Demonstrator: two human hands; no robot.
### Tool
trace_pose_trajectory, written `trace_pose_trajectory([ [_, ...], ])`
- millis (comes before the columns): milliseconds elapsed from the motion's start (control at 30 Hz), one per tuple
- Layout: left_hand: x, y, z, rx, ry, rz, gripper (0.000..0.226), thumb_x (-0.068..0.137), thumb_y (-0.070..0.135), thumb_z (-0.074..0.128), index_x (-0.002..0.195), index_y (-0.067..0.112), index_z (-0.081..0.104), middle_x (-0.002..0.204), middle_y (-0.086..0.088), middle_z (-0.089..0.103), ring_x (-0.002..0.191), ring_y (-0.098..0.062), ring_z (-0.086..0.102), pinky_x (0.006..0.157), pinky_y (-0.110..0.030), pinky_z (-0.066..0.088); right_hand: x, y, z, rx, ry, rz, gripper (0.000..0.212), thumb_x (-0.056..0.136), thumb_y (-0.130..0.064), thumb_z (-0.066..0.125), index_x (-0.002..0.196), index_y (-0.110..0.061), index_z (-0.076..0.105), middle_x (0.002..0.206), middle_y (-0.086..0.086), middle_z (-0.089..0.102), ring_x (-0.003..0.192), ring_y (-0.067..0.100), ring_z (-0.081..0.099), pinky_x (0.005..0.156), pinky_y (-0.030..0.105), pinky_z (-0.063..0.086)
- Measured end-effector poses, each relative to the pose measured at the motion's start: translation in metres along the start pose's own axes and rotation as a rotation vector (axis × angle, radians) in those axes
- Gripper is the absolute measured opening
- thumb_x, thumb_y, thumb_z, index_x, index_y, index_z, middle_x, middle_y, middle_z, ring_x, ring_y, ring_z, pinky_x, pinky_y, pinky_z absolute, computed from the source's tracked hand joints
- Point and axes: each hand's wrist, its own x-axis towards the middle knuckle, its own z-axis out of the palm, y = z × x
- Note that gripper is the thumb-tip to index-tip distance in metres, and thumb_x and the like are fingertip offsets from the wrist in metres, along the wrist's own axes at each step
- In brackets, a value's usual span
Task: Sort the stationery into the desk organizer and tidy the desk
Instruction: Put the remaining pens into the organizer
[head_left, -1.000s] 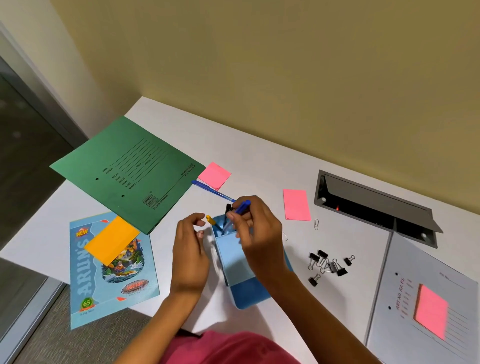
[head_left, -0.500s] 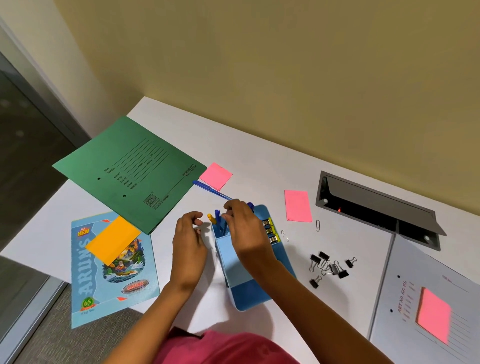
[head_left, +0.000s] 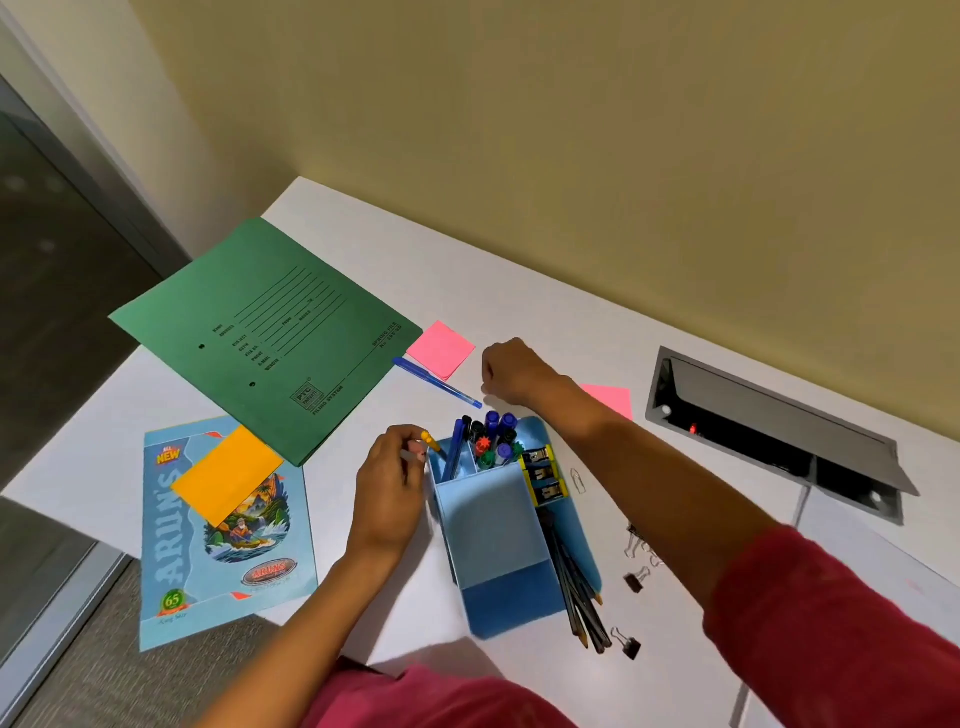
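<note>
The blue desk organizer (head_left: 493, 525) stands on the white desk (head_left: 363, 249) in front of me. Its back compartments hold several pens (head_left: 491, 439). Pencils (head_left: 576, 592) lie in its side tray, behind yellow-and-black clips (head_left: 543, 475). My left hand (head_left: 389, 488) pinches the organizer's left corner, beside a yellow-tipped pen (head_left: 430, 440). My right hand (head_left: 514, 374) is curled just behind the organizer, at the near end of a loose blue pen (head_left: 436, 382) lying flat on the desk. I cannot tell whether it grips the pen.
A green folder (head_left: 270, 338) lies at the back left, with a blue notebook (head_left: 223, 551) under an orange sticky pad (head_left: 226, 478) at the left edge. Two pink sticky pads (head_left: 440, 348) (head_left: 615, 400), a paper clip (head_left: 577, 480), binder clips (head_left: 636, 579) and an open cable box (head_left: 769, 436) surround the organizer.
My right hand let go of the blue pens in the organizer and moved back and left to the loose blue pen. My left hand stayed at the organizer's corner.
</note>
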Motion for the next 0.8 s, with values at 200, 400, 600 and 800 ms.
trace_pose_trajectory([
  [200,0.005,0.001,0.006,0.034,0.002,-0.069,0.015,0.097,0.013,0.050,0.104,0.008,0.061,0.103,-0.005,0.063,0.089,-0.024,0.058,0.076,-0.031,0.044,0.023,-0.002,0.029,-0.058,-0.111,-0.066,0.025,0.082,-0.032,0.069,0.086,-0.010,0.057,0.082,0.003,0.053,0.075,0.021,0.056,0.062,0.027,0.042],
  [400,0.006,0.004,0.004,-0.037,0.029,-0.124,0.009,0.094,0.012,0.055,0.096,0.016,0.063,0.094,0.003,0.066,0.080,-0.016,0.059,0.071,-0.024,0.044,0.030,0.005,0.040,-0.091,-0.163,-0.067,0.016,0.086,-0.016,0.059,0.076,-0.007,0.051,0.080,0.006,0.049,0.067,0.023,0.052,0.058,0.027,0.039],
  [600,0.015,0.013,0.006,-0.103,0.040,-0.124,0.016,0.088,0.004,0.061,0.095,0.019,0.063,0.082,0.013,0.064,0.071,0.000,0.060,0.066,-0.004,0.041,0.001,0.018,0.014,0.339,0.043,-0.052,0.012,0.083,-0.012,0.061,0.079,-0.005,0.053,0.072,0.005,0.053,0.060,0.019,0.049,0.055,0.025,0.037],
  [800,0.016,0.019,0.012,-0.122,0.013,-0.066,0.020,0.091,0.003,0.055,0.101,0.018,0.062,0.087,0.003,0.066,0.079,-0.017,0.066,0.074,-0.033,0.056,-0.078,0.013,-0.018,0.715,0.509,-0.061,0.008,0.085,-0.005,0.059,0.093,-0.009,0.059,0.064,0.000,0.053,0.055,0.005,0.046,0.056,0.009,0.039],
])
